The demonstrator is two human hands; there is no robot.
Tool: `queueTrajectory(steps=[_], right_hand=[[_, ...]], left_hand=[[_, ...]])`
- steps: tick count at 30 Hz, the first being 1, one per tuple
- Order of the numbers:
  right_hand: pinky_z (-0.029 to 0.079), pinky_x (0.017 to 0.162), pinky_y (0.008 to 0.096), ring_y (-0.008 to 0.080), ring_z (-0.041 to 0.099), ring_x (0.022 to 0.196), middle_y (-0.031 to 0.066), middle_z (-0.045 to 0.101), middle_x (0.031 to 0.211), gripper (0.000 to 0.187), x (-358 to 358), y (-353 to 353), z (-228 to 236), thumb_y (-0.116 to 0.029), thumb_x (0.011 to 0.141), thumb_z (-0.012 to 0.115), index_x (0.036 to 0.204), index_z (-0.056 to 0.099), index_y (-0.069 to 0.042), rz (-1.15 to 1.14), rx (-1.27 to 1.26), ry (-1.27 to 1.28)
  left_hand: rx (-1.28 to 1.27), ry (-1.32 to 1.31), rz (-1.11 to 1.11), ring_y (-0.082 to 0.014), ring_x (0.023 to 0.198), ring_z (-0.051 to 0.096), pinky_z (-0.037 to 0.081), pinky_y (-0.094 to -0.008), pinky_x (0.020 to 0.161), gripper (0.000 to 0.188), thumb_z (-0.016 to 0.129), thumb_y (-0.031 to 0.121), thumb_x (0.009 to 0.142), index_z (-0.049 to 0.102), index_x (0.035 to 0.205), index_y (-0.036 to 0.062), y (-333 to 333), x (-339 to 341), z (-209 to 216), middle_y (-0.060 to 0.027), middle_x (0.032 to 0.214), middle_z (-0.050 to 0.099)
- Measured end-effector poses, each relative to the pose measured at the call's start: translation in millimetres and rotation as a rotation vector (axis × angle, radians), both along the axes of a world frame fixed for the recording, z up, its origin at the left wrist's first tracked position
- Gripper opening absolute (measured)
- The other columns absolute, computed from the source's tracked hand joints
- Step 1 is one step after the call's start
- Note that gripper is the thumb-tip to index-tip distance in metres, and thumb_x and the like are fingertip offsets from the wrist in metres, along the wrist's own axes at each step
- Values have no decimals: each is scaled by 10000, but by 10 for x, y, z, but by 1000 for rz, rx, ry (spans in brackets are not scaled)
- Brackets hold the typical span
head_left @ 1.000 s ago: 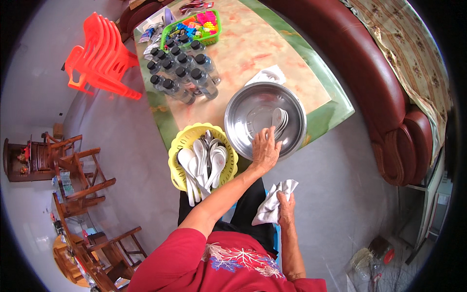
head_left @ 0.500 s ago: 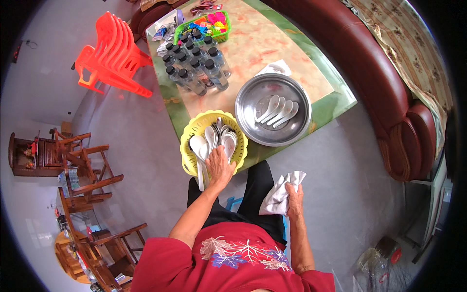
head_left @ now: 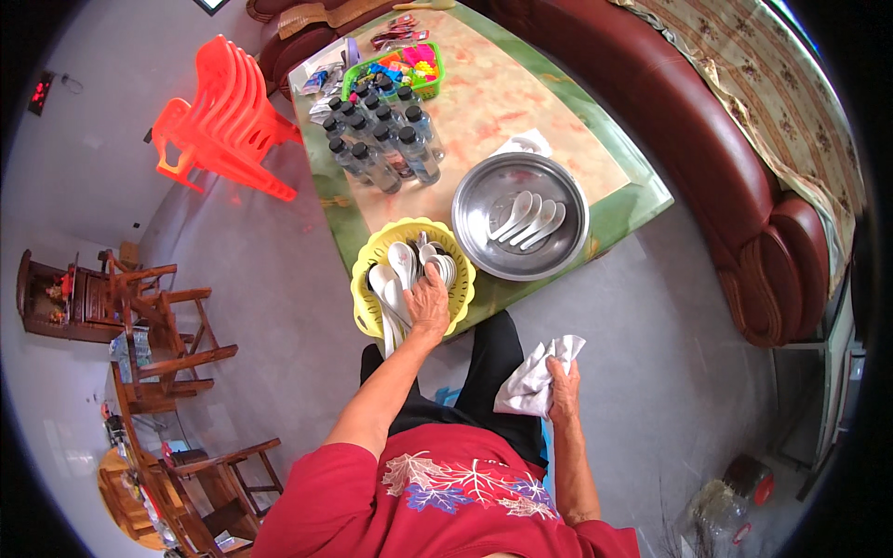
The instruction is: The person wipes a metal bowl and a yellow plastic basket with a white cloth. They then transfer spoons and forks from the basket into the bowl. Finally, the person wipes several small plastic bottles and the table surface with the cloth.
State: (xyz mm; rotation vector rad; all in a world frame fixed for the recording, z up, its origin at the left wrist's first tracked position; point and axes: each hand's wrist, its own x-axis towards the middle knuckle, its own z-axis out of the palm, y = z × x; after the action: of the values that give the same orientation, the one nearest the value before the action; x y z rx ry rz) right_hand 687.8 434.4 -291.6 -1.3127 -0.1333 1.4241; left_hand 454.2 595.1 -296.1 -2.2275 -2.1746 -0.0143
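The left hand (head_left: 428,309) had just moved out of the steel basin (head_left: 558,255) and into the yellow basket (head_left: 405,227), where it remained, its fingers bent down among the basket's heap of white spoons and other cutlery (head_left: 402,259). The small spoons in the basin (head_left: 524,202), bunched together under that hand a second earlier, now lay untouched in a loose fan, seemingly four of them. The work thus appeared to have passed from the basin's spoons to the basket's, with spoons lying in both. The basin stood close to the near edge of the table (head_left: 502,84), the basket just to its left at the near left corner, some handles poking over the basket's near rim. The right hand (head_left: 564,391), off the table and beside the right thigh, was closed around a crumpled white cloth (head_left: 528,386), as in both earlier views. Much was hidden: the left hand covered part of the heap, so whether its fingers were parted or pinching a spoon could not be told, nor could the lower pieces be counted. The basket hid the table corner and whatever supported its near side. A white item (head_left: 526,141) behind the basin was partly covered and hard to identify.
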Motion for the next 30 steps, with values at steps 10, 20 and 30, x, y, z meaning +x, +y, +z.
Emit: queueTrajectory(steps=[10,20,30], right_hand=[[542,704,349,195,623,784,88,591,902,278,36,-34,-35,-118,824,592,1068,484,-37,-5,-3,-13],[514,727,312,151,588,803,53,582,946,320,-55,42,182,-101,828,620,1120,500,-49,-15,-23,68],[496,728,312,151,580,809,58,590,939,341,-241,68,54,-134,819,624,1125,505,-42,155,-58,7]], left_hand=[[-128,-93,99,-306,799,615,377,-428,791,546,652,71,713,386,1159,-99,42,-45,33,-164,767,653],[-147,-247,105,-357,718,628,403,-428,711,326,639,108,632,497,905,-2,145,-191,8,-196,746,645],[-244,-653,98,-348,787,625,484,-412,724,428,661,209,685,480,992,-27,158,-476,124,-216,863,626]])
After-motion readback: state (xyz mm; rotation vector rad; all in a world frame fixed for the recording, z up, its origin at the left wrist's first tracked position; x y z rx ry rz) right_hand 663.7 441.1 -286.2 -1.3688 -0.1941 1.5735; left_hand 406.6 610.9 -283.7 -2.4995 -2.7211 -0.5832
